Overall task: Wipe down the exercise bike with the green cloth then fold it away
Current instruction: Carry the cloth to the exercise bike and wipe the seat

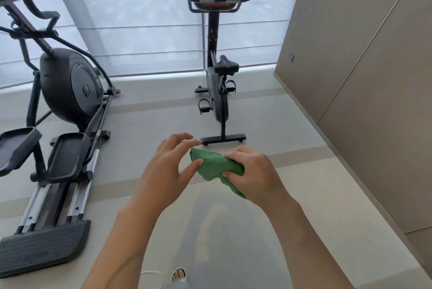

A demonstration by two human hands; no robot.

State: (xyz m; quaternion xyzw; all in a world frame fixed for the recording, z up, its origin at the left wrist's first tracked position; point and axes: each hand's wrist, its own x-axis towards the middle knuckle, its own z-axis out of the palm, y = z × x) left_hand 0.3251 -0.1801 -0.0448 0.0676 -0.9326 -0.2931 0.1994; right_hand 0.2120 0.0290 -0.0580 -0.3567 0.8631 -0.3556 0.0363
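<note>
The black exercise bike stands ahead of me by the window, its console and handlebars at the top and its rear foot bar just beyond my hands. A bunched green cloth is held in the air between my hands. My right hand grips its right part, fingers closed over it. My left hand has its fingers spread, and its thumb tip touches the cloth's left edge. Part of the cloth is hidden under my right hand.
A black elliptical trainer fills the left side, its pedals and long rails reaching towards me. A beige panelled wall runs along the right. Grey floor lies between the two machines. My sandalled foot shows at the bottom.
</note>
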